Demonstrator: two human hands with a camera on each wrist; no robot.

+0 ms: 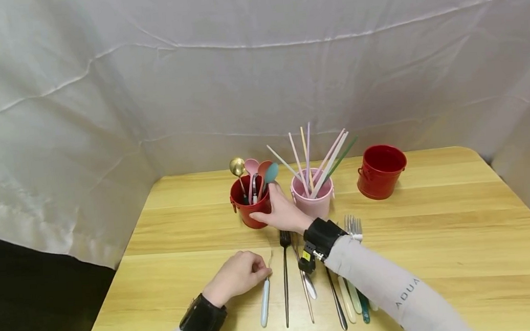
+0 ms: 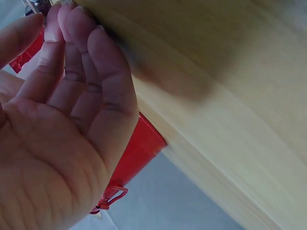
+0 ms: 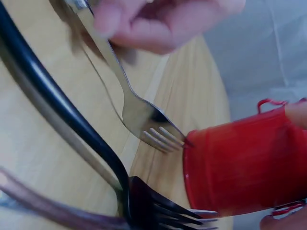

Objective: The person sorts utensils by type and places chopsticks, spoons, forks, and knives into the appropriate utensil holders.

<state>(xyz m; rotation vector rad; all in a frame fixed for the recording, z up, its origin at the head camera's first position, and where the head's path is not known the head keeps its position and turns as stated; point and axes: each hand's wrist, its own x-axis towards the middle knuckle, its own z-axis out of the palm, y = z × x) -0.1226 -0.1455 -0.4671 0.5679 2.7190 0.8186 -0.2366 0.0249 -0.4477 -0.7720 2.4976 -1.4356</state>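
Note:
My right hand (image 1: pixel 284 210) grips the side of a red bucket (image 1: pixel 249 219), its thumb across the front and its fingers toward the right side. In that bucket stand several spoons, among them a gold ladle-like one (image 1: pixel 237 166), a pink spoon (image 1: pixel 251 165) and a teal spoon (image 1: pixel 271 172). Low on the table, my left hand (image 1: pixel 238 276) pinches a light-blue-handled fork (image 1: pixel 265 303) near its neck. The right wrist view shows the metal head of this fork (image 3: pixel 144 115) pointing at the bucket, with the left fingertips (image 3: pixel 108 21) at its shaft.
A pink bucket (image 1: pixel 313 207) of several coloured sticks stands right of the red one. Another red bucket (image 1: pixel 381 173) is farther right. A black fork (image 1: pixel 285 277) and several other pieces of cutlery lie under and beside my right forearm. A grey curtain hangs behind the table.

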